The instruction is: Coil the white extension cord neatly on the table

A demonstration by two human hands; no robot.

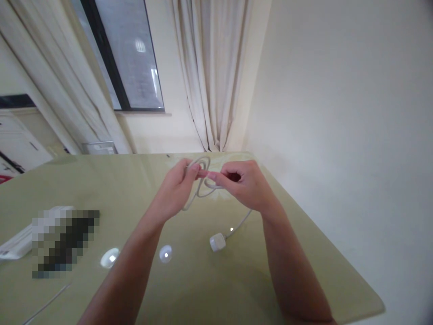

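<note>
A thin white charging cable (206, 194) is looped between my two hands above the table. My left hand (179, 187) pinches the coiled loops between thumb and fingers. Close beside it, with fingertips nearly meeting, my right hand (246, 183) is closed on another part of the same cable. From below my right hand the cable runs down to a white charger plug (217, 242), which rests on the table. Parts of the loops are hidden behind my fingers.
The glossy greenish table (189, 289) spreads under my arms. At the left lie a white object (16, 243), a pixelated dark item (71, 243) and a thin white cord (47, 304). A wall (355, 135) borders the right, with curtains (216, 67) and a window (131, 49) beyond.
</note>
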